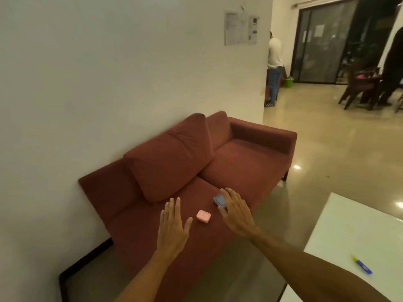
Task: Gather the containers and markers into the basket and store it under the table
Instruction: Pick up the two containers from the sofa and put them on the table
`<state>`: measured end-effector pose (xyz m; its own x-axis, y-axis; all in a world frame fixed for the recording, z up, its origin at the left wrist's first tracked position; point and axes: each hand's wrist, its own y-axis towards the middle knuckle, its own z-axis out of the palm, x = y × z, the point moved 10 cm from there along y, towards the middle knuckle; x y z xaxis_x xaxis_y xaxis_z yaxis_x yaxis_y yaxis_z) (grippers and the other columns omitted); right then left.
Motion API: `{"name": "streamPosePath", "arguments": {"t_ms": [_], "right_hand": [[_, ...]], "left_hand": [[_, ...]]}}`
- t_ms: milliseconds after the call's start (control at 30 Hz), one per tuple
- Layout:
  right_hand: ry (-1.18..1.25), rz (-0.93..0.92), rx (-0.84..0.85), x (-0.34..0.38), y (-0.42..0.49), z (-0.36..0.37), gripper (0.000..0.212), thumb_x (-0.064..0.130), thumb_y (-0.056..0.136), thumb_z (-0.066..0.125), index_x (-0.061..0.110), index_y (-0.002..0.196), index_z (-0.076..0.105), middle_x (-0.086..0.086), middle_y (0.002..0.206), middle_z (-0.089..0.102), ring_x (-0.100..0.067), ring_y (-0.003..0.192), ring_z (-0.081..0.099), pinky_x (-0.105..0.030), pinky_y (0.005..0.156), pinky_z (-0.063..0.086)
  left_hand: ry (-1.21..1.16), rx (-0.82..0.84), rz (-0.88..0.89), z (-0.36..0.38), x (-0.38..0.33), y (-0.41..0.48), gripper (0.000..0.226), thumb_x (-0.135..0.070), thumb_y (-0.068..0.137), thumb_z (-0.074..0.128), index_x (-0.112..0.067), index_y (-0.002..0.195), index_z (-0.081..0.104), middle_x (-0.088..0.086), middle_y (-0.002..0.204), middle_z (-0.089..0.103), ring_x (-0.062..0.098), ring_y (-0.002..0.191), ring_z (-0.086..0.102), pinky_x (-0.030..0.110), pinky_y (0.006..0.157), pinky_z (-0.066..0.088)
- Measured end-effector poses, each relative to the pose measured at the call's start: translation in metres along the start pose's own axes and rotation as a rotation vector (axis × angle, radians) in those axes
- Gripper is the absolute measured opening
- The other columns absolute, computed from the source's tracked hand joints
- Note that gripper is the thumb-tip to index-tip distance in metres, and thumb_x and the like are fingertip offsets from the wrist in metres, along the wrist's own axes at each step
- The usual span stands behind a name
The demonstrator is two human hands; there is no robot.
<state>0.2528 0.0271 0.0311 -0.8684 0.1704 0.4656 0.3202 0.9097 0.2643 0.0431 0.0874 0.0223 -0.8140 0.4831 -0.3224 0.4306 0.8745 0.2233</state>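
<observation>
Bare forearms reach in from the bottom edge toward a red sofa (pixel 239 162) that stands against a white wall. Over the near seat cushion, the left hand (pixel 172 225) hovers palm down with its fingers straight and slightly spread and the thumb out to the side; it holds nothing. Just beside that thumb, a small pink container (pixel 203 215) lies flat on the cushion, apart from both hands. A little farther right is a grey-blue container (pixel 218 199), tilted, with the right hand (pixel 234 212) clasped over it: the thumb sits at its near edge and the fingers reach across to its far edge. Whether it is raised off the cushion I cannot tell. At the lower right stands a white table (pixel 359 225), and near its front edge lies a blue marker (pixel 362 265) with a yellow tip, well apart from the sofa. Far back on the right, a person (pixel 274 66) stands partly behind the corner of the wall.
</observation>
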Motion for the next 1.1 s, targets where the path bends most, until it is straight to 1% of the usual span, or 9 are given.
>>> {"name": "streamPosePath", "arguments": {"t_ms": [67, 200, 367, 433, 533, 600, 700, 867, 1100], "right_hand": [[0.008, 0.050, -0.015, -0.004, 0.020, 0.015, 0.060, 0.037, 0.096, 0.049, 0.022, 0.151, 0.031, -0.001, 0.157, 0.032, -0.017, 0.142, 0.033, -0.036, 0.112, 0.034], [-0.029, 0.141, 0.018, -0.027, 0.052, 0.055, 0.061, 0.038, 0.095, 0.050, 0.022, 0.151, 0.032, 0.000, 0.154, 0.035, -0.018, 0.140, 0.036, -0.037, 0.109, 0.037], [-0.051, 0.187, 0.044, -0.048, 0.099, 0.098, 0.061, 0.037, 0.094, 0.051, 0.021, 0.150, 0.032, 0.002, 0.150, 0.038, -0.017, 0.136, 0.039, -0.038, 0.107, 0.041], [-0.050, 0.208, 0.056, -0.056, 0.116, 0.114, 0.061, 0.037, 0.094, 0.051, 0.020, 0.149, 0.033, 0.001, 0.150, 0.039, -0.018, 0.134, 0.041, -0.038, 0.107, 0.040], [-0.067, 0.247, 0.079, -0.067, 0.139, 0.136, 0.060, 0.037, 0.093, 0.052, 0.020, 0.148, 0.036, -0.001, 0.149, 0.042, -0.020, 0.134, 0.043, -0.039, 0.107, 0.041], [-0.065, 0.275, 0.106, -0.076, 0.152, 0.153, 0.059, 0.037, 0.092, 0.053, 0.019, 0.146, 0.037, -0.002, 0.148, 0.043, -0.021, 0.135, 0.042, -0.040, 0.106, 0.043], [-0.087, 0.317, 0.133, -0.090, 0.168, 0.176, 0.058, 0.037, 0.092, 0.054, 0.018, 0.145, 0.038, -0.002, 0.145, 0.045, -0.022, 0.131, 0.046, -0.041, 0.102, 0.046], [-0.122, 0.380, 0.186, -0.114, 0.185, 0.218, 0.057, 0.035, 0.093, 0.054, 0.017, 0.145, 0.037, -0.002, 0.143, 0.045, -0.024, 0.126, 0.047, -0.041, 0.101, 0.045], [-0.123, 0.455, 0.169, -0.148, 0.219, 0.281, 0.057, 0.032, 0.093, 0.055, 0.015, 0.144, 0.038, -0.006, 0.141, 0.048, -0.027, 0.123, 0.049, -0.043, 0.100, 0.046]], "left_hand": [[-0.038, 0.014, 0.009, 0.013, 0.015, 0.026, 0.084, -0.065, 0.089, 0.017, -0.020, 0.158, 0.005, 0.008, 0.167, 0.008, 0.022, 0.154, 0.008, 0.037, 0.125, 0.007], [-0.010, 0.073, 0.055, 0.051, 0.035, 0.071, 0.084, -0.065, 0.089, 0.015, -0.020, 0.158, 0.003, 0.008, 0.167, 0.008, 0.022, 0.154, 0.009, 0.038, 0.125, 0.008], [-0.018, 0.130, 0.075, 0.091, 0.062, 0.129, 0.085, -0.066, 0.088, 0.015, -0.020, 0.158, 0.003, 0.009, 0.167, 0.009, 0.023, 0.154, 0.009, 0.039, 0.125, 0.009], [-0.032, 0.160, 0.094, 0.105, 0.067, 0.149, 0.083, -0.065, 0.090, 0.021, -0.019, 0.158, 0.005, 0.010, 0.166, 0.010, 0.024, 0.154, 0.010, 0.040, 0.125, 0.010], [-0.032, 0.203, 0.102, 0.125, 0.078, 0.177, 0.078, -0.053, 0.098, 0.039, -0.018, 0.158, 0.005, 0.010, 0.166, 0.010, 0.025, 0.154, 0.011, 0.040, 0.125, 0.011], [-0.042, 0.241, 0.107, 0.143, 0.087, 0.192, 0.077, -0.049, 0.099, 0.044, -0.017, 0.158, 0.007, 0.011, 0.166, 0.011, 0.026, 0.154, 0.012, 0.041, 0.125, 0.012], [-0.049, 0.308, 0.102, 0.175, 0.104, 0.211, 0.077, -0.048, 0.099, 0.043, -0.016, 0.158, 0.006, 0.011, 0.166, 0.009, 0.026, 0.154, 0.010, 0.041, 0.125, 0.012], [-0.090, 0.408, 0.089, 0.232, 0.128, 0.235, 0.078, -0.049, 0.099, 0.042, -0.017, 0.158, 0.004, 0.011, 0.167, 0.008, 0.026, 0.154, 0.009, 0.041, 0.125, 0.012], [-0.173, 0.513, 0.096, 0.310, 0.151, 0.271, 0.079, -0.047, 0.099, 0.045, -0.016, 0.158, 0.003, 0.010, 0.167, 0.007, 0.026, 0.154, 0.008, 0.042, 0.125, 0.014]]}}
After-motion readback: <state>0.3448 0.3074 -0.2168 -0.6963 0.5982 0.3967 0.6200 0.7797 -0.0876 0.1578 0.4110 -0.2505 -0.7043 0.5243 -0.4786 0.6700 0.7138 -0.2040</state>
